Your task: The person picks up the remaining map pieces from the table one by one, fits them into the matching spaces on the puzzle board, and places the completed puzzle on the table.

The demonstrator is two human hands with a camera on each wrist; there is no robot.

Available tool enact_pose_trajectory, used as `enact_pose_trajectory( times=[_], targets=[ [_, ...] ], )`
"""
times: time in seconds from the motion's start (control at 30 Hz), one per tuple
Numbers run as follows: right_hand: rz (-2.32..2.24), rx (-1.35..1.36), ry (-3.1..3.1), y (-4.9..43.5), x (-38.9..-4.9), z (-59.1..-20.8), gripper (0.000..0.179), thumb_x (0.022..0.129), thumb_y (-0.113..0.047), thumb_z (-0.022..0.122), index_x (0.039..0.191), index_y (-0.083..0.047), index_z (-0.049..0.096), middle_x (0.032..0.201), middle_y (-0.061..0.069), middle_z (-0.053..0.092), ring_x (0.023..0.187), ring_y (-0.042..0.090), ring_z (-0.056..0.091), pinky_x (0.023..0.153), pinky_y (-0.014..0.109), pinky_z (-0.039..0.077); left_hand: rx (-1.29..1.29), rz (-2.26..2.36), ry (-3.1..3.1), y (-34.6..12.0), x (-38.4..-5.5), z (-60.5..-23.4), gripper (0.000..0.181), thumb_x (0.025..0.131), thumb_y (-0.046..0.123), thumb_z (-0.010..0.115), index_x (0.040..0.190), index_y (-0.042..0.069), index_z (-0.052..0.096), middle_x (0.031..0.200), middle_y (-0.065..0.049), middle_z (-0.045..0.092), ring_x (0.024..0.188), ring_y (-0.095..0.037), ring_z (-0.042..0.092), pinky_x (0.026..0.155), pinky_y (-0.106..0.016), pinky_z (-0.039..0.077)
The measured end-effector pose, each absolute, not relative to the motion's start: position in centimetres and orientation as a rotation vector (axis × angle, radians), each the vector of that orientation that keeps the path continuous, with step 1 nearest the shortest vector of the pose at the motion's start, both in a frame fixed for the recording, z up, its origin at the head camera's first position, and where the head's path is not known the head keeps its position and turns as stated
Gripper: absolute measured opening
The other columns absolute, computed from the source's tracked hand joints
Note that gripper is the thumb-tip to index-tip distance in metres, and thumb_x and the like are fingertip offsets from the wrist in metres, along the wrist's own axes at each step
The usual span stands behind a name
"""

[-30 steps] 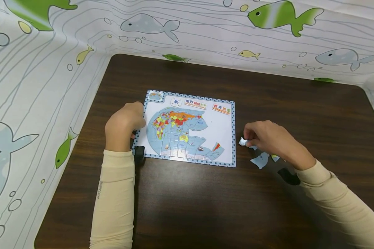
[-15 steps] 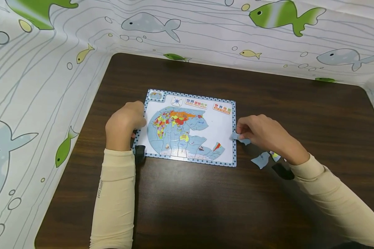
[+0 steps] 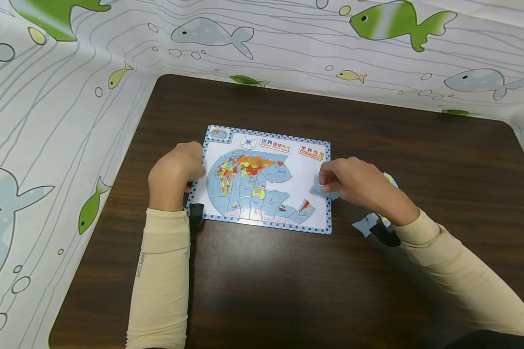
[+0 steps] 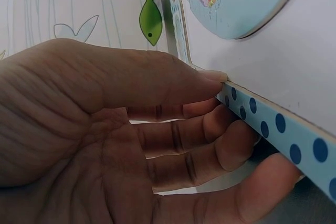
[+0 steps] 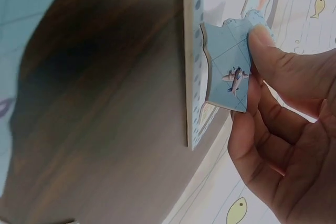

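Fish-print cloth (image 3: pixel 288 68) backs the dark table (image 3: pixel 253 276), and the map board (image 3: pixel 303 169) lies flat, its left edge pinched by the left hand (image 3: pixel 174 167), presumably for steadiness. Over its right side, the right hand (image 3: pixel 353 179) pinches a blue piece (image 5: pixel 226 61) by one edge, perhaps keeping its outline visible; loose pieces (image 3: pixel 365 225) lie nearby.

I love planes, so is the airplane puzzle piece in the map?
Out. The right hand pinches the airplane puzzle piece, and the world map puzzle shows a white gap.
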State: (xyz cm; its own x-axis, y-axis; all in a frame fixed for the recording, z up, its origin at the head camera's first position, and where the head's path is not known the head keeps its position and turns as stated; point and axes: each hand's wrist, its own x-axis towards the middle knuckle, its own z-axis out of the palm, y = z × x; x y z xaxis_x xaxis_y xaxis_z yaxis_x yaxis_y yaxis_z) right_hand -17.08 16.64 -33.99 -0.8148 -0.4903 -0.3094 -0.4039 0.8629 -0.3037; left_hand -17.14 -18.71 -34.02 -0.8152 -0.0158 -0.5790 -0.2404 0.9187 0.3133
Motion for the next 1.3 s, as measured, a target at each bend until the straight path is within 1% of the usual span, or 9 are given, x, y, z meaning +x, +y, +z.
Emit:
enact_pose_trajectory(
  times=[0.3, 0.5, 0.8, 1.1, 1.3],
  targets=[
    [-0.302, -0.686, 2.650, 15.3, -17.4, -33.9, 0.011, 0.095, -0.009, 0.080, 0.098, -0.015, 0.072, 0.098, 0.004, 0.076, 0.081, 0.021, 0.061, 0.062, 0.032, 0.044, -0.179, 0.497, 2.494, -18.7, -17.1, -34.1, 0.037, 0.103, 0.005, 0.053, 0.136, -0.011, 0.051, 0.122, -0.033, 0.059, 0.055, -0.026, 0.066, 0.051, -0.030, 0.057],
    [-0.304, -0.711, 2.636, 14.4, -17.4, -33.9, 0.012, 0.095, -0.006, 0.080, 0.098, -0.016, 0.072, 0.101, 0.004, 0.076, 0.085, 0.021, 0.063, 0.064, 0.032, 0.046, -0.180, 0.495, 2.488, -18.6, -17.2, -34.1, 0.038, 0.103, 0.005, 0.053, 0.137, -0.011, 0.051, 0.122, -0.032, 0.060, 0.056, -0.026, 0.066, 0.051, -0.029, 0.057],
    [-0.300, -0.748, 2.620, 12.8, -17.8, -34.2, 0.011, 0.096, -0.008, 0.079, 0.099, -0.017, 0.073, 0.104, 0.003, 0.076, 0.091, 0.021, 0.064, 0.071, 0.036, 0.051, -0.186, 0.495, 2.486, -18.6, -17.2, -34.1, 0.039, 0.103, 0.005, 0.053, 0.139, -0.011, 0.050, 0.125, -0.032, 0.059, 0.056, -0.025, 0.065, 0.051, -0.029, 0.057],
    [-0.318, -0.786, 2.605, 10.9, -18.2, -34.3, 0.010, 0.096, -0.012, 0.081, 0.099, -0.017, 0.073, 0.102, 0.001, 0.075, 0.089, 0.021, 0.064, 0.073, 0.036, 0.051, -0.185, 0.493, 2.493, -18.7, -17.1, -34.2, 0.038, 0.103, 0.005, 0.054, 0.138, -0.011, 0.051, 0.120, -0.032, 0.060, 0.057, -0.026, 0.066, 0.051, -0.029, 0.057],
    [-0.351, -0.800, 2.584, 9.7, -18.4, -34.3, 0.008, 0.096, -0.013, 0.081, 0.098, -0.015, 0.073, 0.099, 0.001, 0.074, 0.090, 0.022, 0.063, 0.076, 0.035, 0.051, -0.178, 0.494, 2.491, -18.7, -17.1, -34.0, 0.038, 0.103, 0.004, 0.054, 0.138, -0.011, 0.051, 0.122, -0.032, 0.060, 0.057, -0.026, 0.066, 0.050, -0.028, 0.056]
  ],
)
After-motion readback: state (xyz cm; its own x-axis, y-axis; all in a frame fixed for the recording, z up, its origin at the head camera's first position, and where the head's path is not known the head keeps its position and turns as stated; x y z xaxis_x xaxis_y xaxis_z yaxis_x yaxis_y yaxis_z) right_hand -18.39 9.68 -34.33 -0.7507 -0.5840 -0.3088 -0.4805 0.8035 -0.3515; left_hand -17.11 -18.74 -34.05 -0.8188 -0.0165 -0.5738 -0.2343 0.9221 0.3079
